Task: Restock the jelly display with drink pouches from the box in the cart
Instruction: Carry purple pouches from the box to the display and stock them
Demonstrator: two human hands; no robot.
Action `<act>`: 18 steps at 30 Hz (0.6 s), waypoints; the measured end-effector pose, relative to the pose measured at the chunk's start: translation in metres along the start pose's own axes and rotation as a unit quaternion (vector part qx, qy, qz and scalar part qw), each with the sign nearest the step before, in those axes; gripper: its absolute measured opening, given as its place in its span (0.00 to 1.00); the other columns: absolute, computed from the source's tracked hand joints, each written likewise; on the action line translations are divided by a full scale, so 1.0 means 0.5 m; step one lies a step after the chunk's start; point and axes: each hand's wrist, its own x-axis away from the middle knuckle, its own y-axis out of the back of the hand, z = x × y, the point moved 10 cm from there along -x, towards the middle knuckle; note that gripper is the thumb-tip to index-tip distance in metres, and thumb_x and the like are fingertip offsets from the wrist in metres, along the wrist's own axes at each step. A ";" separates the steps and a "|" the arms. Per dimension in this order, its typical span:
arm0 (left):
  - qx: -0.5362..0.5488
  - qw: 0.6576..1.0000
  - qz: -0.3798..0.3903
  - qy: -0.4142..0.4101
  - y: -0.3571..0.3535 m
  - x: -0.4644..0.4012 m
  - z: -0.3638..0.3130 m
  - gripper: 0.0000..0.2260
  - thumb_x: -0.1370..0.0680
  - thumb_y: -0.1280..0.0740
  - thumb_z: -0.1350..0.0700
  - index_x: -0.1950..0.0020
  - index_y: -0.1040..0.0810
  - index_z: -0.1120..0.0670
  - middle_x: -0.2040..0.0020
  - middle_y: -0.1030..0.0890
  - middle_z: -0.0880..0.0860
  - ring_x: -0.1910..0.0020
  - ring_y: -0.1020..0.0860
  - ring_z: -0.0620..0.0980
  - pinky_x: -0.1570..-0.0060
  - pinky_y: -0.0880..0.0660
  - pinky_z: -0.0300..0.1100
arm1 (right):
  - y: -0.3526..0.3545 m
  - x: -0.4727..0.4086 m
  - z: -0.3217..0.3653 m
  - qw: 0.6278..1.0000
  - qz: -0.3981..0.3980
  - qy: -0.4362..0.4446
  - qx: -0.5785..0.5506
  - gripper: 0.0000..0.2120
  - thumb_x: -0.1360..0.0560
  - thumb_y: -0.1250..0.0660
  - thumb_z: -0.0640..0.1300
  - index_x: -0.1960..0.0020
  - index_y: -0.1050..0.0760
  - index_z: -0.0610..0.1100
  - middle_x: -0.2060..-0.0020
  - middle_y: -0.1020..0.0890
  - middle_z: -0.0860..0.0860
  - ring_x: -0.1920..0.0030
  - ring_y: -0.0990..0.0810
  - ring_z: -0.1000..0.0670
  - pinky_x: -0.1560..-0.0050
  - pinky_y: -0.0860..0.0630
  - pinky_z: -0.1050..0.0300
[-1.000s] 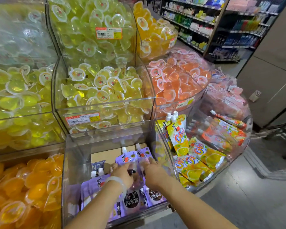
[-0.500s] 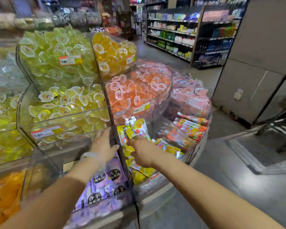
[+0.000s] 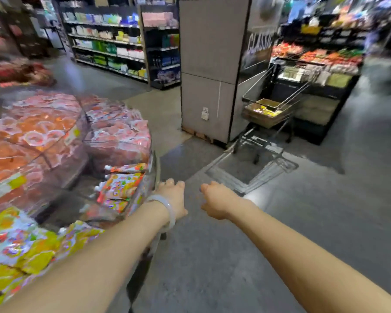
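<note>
Cardboard box (image 3: pixel 266 111) sits in the cart (image 3: pixel 278 102); both hands' fingers loosely curled, holding nothing.

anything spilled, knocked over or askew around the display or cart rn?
Nothing stands out. Pouches sit inside the display bin, the box rests in the cart, and both hands are empty. Frame is motion-blurred, so fine damage can't be judged.

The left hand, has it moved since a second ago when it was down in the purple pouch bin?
Yes. The left hand has come out of that bin and swung right, past the display's clear rim, now empty over the floor, toward the cart.
</note>
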 end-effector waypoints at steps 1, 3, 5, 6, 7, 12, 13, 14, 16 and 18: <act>-0.002 1.000 0.007 -0.022 -0.005 -0.035 -0.052 0.32 0.27 0.31 0.47 0.28 0.40 0.56 0.31 0.36 0.58 0.30 0.37 0.60 0.32 0.34 0.52 | 0.002 -0.005 -0.058 1.000 0.002 -0.026 -0.010 0.22 0.22 0.38 0.47 0.31 0.37 0.41 0.35 0.32 0.40 0.34 0.31 0.39 0.37 0.30 0.46; -0.007 0.998 0.017 -0.065 -0.015 -0.102 -0.146 0.30 0.26 0.32 0.48 0.28 0.40 0.56 0.30 0.37 0.57 0.30 0.38 0.60 0.33 0.34 0.52 | 0.003 -0.017 -0.166 0.997 0.000 -0.070 -0.018 0.23 0.23 0.37 0.47 0.31 0.37 0.41 0.35 0.32 0.41 0.34 0.32 0.39 0.36 0.30 0.45; -0.016 0.995 0.031 -0.096 -0.027 -0.175 -0.225 0.30 0.26 0.32 0.48 0.28 0.40 0.55 0.30 0.37 0.57 0.30 0.38 0.59 0.34 0.35 0.52 | 0.010 -0.034 -0.265 0.995 0.002 -0.103 -0.018 0.24 0.23 0.37 0.46 0.30 0.37 0.42 0.34 0.33 0.41 0.33 0.32 0.38 0.36 0.31 0.46; -0.024 0.993 0.040 -0.107 -0.033 -0.214 -0.258 0.30 0.26 0.32 0.48 0.28 0.40 0.55 0.30 0.37 0.57 0.29 0.38 0.58 0.34 0.35 0.52 | 0.017 -0.046 -0.311 0.993 0.001 -0.118 -0.022 0.24 0.23 0.37 0.46 0.29 0.37 0.42 0.33 0.33 0.41 0.33 0.33 0.39 0.35 0.31 0.46; -0.031 0.992 0.047 -0.116 -0.035 -0.257 -0.289 0.30 0.25 0.32 0.48 0.28 0.40 0.55 0.30 0.37 0.57 0.29 0.38 0.58 0.33 0.35 0.52 | 0.026 -0.062 -0.355 0.991 -0.001 -0.132 -0.024 0.24 0.23 0.37 0.46 0.29 0.37 0.42 0.33 0.33 0.41 0.32 0.33 0.39 0.34 0.32 0.46; -0.019 0.986 0.076 -0.146 0.013 -0.474 -0.409 0.29 0.23 0.35 0.53 0.26 0.44 0.56 0.27 0.42 0.59 0.27 0.42 0.59 0.31 0.37 0.50 | 0.100 -0.180 -0.552 0.982 0.011 -0.189 -0.025 0.23 0.23 0.37 0.46 0.30 0.37 0.41 0.33 0.33 0.40 0.34 0.31 0.38 0.35 0.31 0.46; -0.018 0.985 0.078 -0.152 0.034 -0.515 -0.430 0.30 0.23 0.35 0.52 0.25 0.44 0.56 0.27 0.41 0.58 0.27 0.41 0.59 0.31 0.36 0.51 | 0.120 -0.208 -0.587 0.981 0.017 -0.194 -0.022 0.23 0.22 0.37 0.46 0.30 0.37 0.41 0.34 0.33 0.40 0.34 0.31 0.38 0.35 0.30 0.45; -0.023 0.984 0.076 -0.160 0.057 -0.557 -0.453 0.30 0.23 0.35 0.52 0.26 0.44 0.56 0.28 0.40 0.58 0.28 0.41 0.59 0.31 0.35 0.51 | 0.143 -0.238 -0.622 0.980 0.019 -0.200 -0.017 0.23 0.22 0.38 0.46 0.30 0.37 0.40 0.34 0.33 0.40 0.35 0.31 0.38 0.36 0.30 0.44; -0.035 0.982 0.064 -0.172 0.101 -0.640 -0.498 0.30 0.24 0.33 0.51 0.27 0.42 0.56 0.29 0.39 0.58 0.29 0.39 0.60 0.33 0.34 0.52 | 0.192 -0.294 -0.690 0.978 0.009 -0.209 -0.012 0.22 0.22 0.38 0.46 0.30 0.37 0.40 0.34 0.32 0.40 0.36 0.30 0.39 0.36 0.30 0.43; -0.043 0.981 0.056 -0.181 0.134 -0.714 -0.545 0.27 0.25 0.33 0.53 0.29 0.39 0.56 0.31 0.38 0.58 0.30 0.38 0.59 0.34 0.33 0.52 | 0.231 -0.341 -0.753 0.976 0.001 -0.217 -0.017 0.22 0.21 0.39 0.46 0.30 0.37 0.40 0.34 0.32 0.40 0.36 0.30 0.39 0.36 0.29 0.44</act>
